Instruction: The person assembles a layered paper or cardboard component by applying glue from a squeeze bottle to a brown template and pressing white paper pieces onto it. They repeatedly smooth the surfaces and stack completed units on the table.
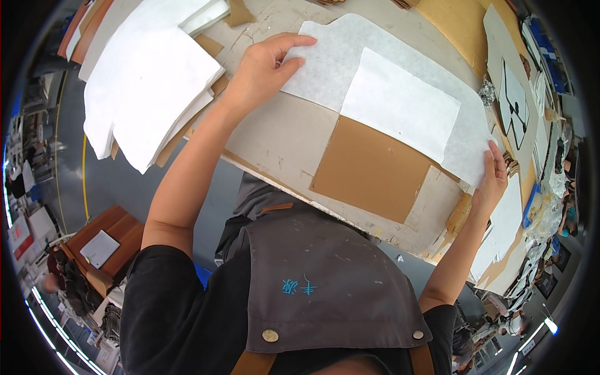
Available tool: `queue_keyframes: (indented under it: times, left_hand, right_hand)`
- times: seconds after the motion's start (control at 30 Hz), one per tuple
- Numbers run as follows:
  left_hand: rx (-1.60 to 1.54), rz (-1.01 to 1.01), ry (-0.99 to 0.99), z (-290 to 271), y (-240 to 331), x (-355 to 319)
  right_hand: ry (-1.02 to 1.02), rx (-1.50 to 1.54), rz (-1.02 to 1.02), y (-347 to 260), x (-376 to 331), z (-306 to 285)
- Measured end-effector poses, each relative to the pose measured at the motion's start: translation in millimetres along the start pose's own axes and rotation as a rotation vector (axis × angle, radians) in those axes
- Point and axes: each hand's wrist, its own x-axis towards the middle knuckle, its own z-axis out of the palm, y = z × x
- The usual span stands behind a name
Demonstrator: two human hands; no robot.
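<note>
A long white shaped sheet [319, 75] of thin, paper-like material spans the worktable in front of me, with a wavy far edge. Upon it lies a smaller white rectangular piece [400, 103]. My left hand [265, 69] is at the sheet's left end, thumb and forefinger over its edge, the other fingers curled. At the opposite end, my right hand [492, 172] holds the edge between its fingers; its thumb is mostly hidden. A brown rectangular board [372, 169] shows below the white pieces, nearer to me, partly covered by them.
A thick stack of white sheets [153, 87] stands at the table's left end, overhanging the edge. Brown card [447, 25] lies at the far side. A pale board with a black-lined cutout [514, 103] and more white sheets [500, 228] are to the right. The worn table edge [300, 199] runs before my apron.
</note>
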Motion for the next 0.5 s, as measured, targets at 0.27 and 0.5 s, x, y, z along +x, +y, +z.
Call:
queue_keyframes:
  times: [0.27,0.5]
  left_hand:
    - [0.044,-0.001,-0.014,0,1,1]
    - [0.387,0.132,0.141,-8,2,-14]
  right_hand:
    - [0.000,0.012,0.009,0,0,0]
    - [-0.026,0.025,0.007,3,2,-2]
